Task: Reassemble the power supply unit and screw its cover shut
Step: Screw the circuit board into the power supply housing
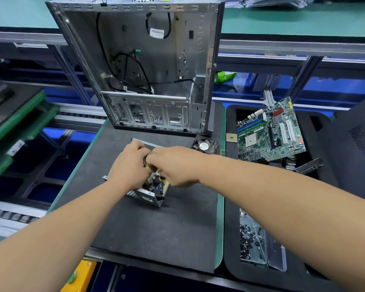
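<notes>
The open power supply unit (150,196) lies on the dark mat (156,232), its metal shell uncovered and its circuit board with wires and coils showing. My left hand (129,165) grips the unit's left side from above. My right hand (175,165) reaches in from the right, fingers curled over the inner parts. Both hands meet over the middle and hide most of the unit. A perforated metal edge (149,146) sticks out behind my hands. A small black fan (204,145) lies just beyond, to the right.
An empty computer case (148,66) stands open at the far end of the mat. To the right, a black tray (232,114) holds a motherboard (270,131). A clear box of screws (251,241) sits near the right front. Conveyor rails run on the left.
</notes>
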